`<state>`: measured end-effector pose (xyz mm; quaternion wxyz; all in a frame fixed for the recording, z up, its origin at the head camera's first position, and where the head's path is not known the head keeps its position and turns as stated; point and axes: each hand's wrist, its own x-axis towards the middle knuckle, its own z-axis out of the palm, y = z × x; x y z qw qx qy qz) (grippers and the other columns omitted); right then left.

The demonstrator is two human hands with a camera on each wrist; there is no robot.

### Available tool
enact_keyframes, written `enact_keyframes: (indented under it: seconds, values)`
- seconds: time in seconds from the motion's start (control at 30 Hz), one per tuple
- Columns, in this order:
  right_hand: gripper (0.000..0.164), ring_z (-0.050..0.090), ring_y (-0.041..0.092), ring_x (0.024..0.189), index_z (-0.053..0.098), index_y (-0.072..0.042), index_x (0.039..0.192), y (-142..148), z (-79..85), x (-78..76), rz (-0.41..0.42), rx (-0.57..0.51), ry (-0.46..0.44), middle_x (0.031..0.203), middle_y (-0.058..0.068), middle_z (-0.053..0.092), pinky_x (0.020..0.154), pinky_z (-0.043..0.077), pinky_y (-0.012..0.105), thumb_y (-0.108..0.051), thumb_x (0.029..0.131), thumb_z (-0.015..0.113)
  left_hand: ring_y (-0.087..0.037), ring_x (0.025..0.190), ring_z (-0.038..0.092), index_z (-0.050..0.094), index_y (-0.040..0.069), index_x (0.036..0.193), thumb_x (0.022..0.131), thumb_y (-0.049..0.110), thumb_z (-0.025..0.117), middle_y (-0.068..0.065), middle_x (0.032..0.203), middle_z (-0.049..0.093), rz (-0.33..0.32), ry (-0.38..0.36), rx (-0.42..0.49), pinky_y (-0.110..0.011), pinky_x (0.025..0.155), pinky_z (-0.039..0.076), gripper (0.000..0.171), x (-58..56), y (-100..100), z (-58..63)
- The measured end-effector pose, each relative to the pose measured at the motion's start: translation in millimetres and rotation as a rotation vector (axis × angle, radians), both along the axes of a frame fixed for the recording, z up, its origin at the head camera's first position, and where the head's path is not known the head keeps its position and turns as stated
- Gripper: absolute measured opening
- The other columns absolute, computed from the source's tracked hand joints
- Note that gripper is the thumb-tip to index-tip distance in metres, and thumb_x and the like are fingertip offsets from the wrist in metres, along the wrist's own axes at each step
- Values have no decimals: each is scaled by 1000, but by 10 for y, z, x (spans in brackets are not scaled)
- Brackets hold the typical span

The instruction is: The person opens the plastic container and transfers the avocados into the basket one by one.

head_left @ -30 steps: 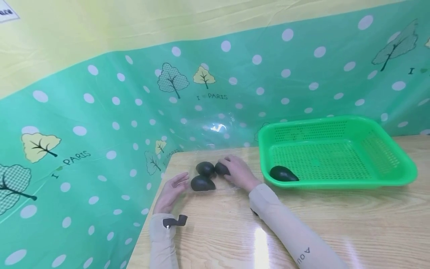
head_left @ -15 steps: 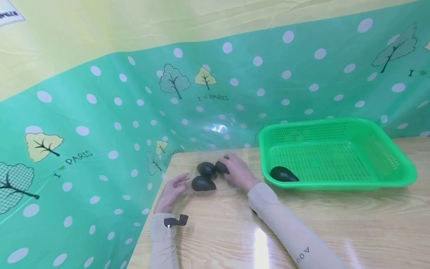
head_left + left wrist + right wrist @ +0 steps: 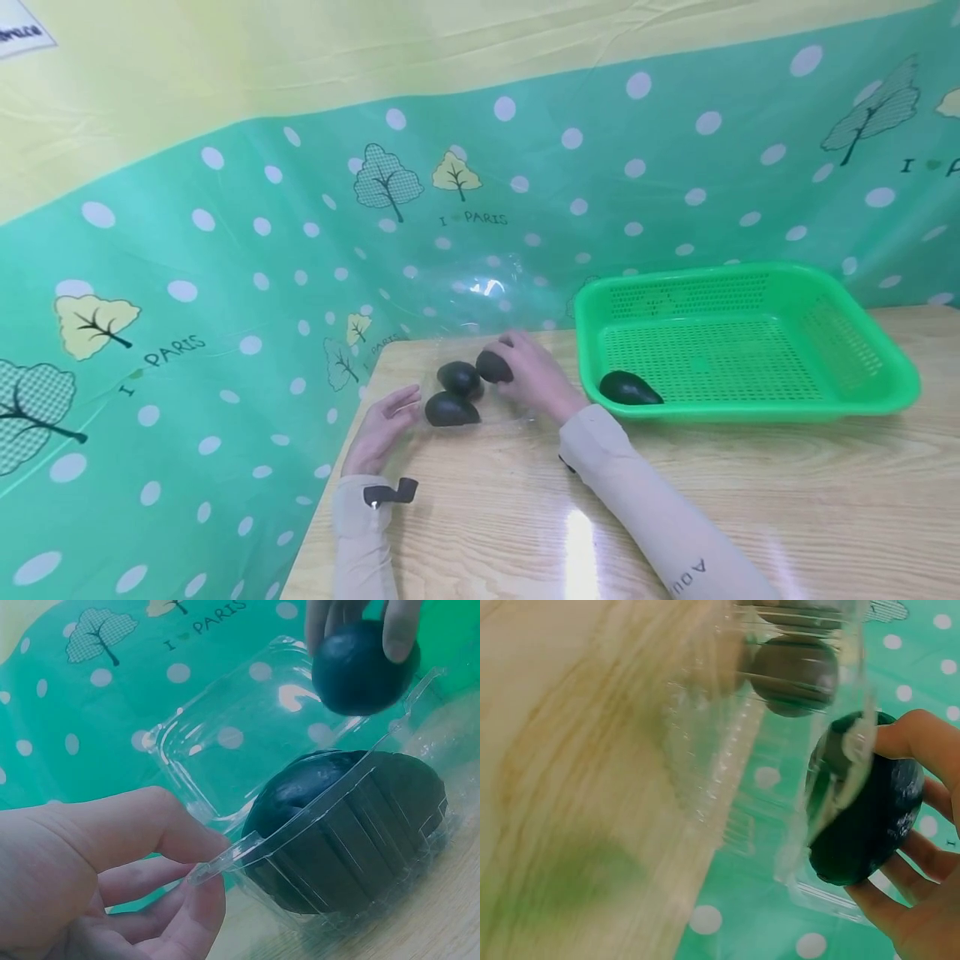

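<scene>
A clear plastic clamshell box (image 3: 214, 761) stands on the table with its lid tipped back. Two dark avocados, one at the back (image 3: 457, 377) and one in front (image 3: 451, 409), lie inside it. My left hand (image 3: 384, 429) pinches the box's near left rim between thumb and fingers. A third avocado (image 3: 492, 367) is gripped by my right hand (image 3: 531, 375), with fingers and thumb around it. In the left wrist view it hangs above the box's far end; in the right wrist view this avocado (image 3: 870, 817) is partly seen through the clear wall.
To the right stands a green perforated basket (image 3: 750, 410), with another dark avocado (image 3: 630, 388) in its near left corner. A polka-dot sheet (image 3: 315, 208) rises behind and to the left of the wooden table (image 3: 510, 517).
My right hand has lifted its avocado slightly up and away from the other two. The left hand stays at the box's rim.
</scene>
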<state>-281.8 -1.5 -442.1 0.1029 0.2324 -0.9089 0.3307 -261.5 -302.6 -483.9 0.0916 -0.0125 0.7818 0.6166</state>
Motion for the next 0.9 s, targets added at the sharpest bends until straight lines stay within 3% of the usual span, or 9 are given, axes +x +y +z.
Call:
enact_keyframes:
  seconds: [0.3, 0.53, 0.9]
  values:
    - [59, 55, 26, 113, 64, -13, 127, 124, 126, 75, -4, 16, 51, 122, 8, 58, 97, 51, 42, -10, 72, 86, -32, 135, 47, 48, 6, 145, 89, 6, 63, -17, 147, 50, -1, 5, 8, -47, 114, 36, 57, 13, -3, 6]
    - [63, 54, 30, 116, 63, -10, 130, 242, 274, 148, 9, 35, 12, 126, 12, 57, 96, 52, 45, -10, 72, 86, -32, 136, 46, 48, 6, 145, 88, 5, 64, -17, 147, 50, 0, 0, 1, -49, 114, 34, 59, 25, -5, 18]
    - [63, 54, 31, 115, 62, -10, 131, 505, 383, 185, -31, 21, 59, 124, 13, 58, 96, 51, 47, -12, 73, 85, -33, 136, 46, 46, 4, 146, 89, 1, 60, -19, 149, 47, -4, 1, 14, -48, 114, 34, 59, -9, -1, -4]
